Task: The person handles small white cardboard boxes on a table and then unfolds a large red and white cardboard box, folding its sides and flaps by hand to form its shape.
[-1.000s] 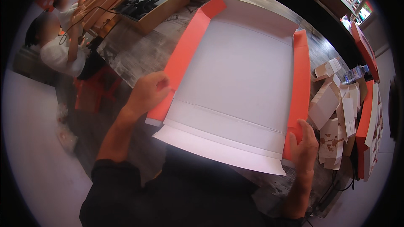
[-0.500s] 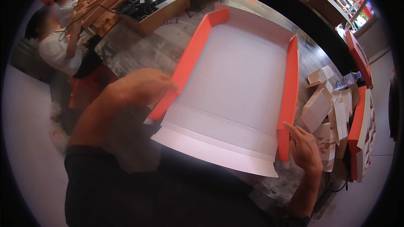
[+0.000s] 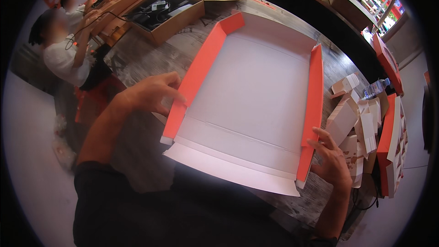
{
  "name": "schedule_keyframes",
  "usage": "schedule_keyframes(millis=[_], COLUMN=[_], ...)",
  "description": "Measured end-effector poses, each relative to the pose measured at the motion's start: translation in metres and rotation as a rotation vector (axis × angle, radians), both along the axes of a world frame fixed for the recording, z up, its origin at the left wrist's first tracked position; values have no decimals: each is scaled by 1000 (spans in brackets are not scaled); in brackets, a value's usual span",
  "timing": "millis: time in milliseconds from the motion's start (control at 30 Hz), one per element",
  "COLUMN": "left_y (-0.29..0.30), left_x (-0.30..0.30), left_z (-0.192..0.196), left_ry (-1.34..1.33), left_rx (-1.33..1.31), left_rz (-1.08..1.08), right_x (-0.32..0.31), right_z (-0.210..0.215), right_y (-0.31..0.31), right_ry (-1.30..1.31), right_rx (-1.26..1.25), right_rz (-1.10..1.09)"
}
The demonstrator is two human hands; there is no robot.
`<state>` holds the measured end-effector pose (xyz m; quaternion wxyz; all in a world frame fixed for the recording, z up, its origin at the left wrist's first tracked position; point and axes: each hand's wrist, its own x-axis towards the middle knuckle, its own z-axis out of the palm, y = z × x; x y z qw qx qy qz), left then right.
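Note:
A partly folded cardboard box (image 3: 256, 87) spreads out in front of me, its white inside facing up. Red side walls stand along its left and right, and the far wall is raised. At the near end, a long white flap (image 3: 228, 167) slopes outward toward me. My left hand (image 3: 153, 93) grips the near part of the left red wall, thumb and fingers bent around it. On the other side, my right hand (image 3: 333, 158) holds the right red wall near its near end, with its fingertips on the edge.
Small white cartons (image 3: 354, 119) and a clear plastic bottle (image 3: 377, 88) lie on the table's right. A red box with dividers (image 3: 391, 146) stands beyond them. An open brown box with black items and cables (image 3: 169, 16) sits far left. Another person (image 3: 66, 59) works at the left.
The side walls' near end tabs have tilted inward, and the near flap has dropped slightly. My fingers have shifted their hold on both walls.

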<state>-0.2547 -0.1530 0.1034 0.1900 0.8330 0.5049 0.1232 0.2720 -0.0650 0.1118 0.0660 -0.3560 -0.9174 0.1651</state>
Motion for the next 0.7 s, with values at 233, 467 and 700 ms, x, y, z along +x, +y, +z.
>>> schedule_keyframes(millis=[233, 467, 700], left_y=[-6, -3, 0], left_x=[23, 37, 42], left_z=[8, 2, 18], left_ry=[333, 588, 581], left_rx=[387, 192, 21], left_rz=[-107, -357, -451], right_x=[-12, -18, -20], right_z=[17, 3, 10], right_y=[2, 2, 12], right_ry=[-84, -276, -329], right_rx=[-82, 63, -99], right_rz=[94, 193, 268])
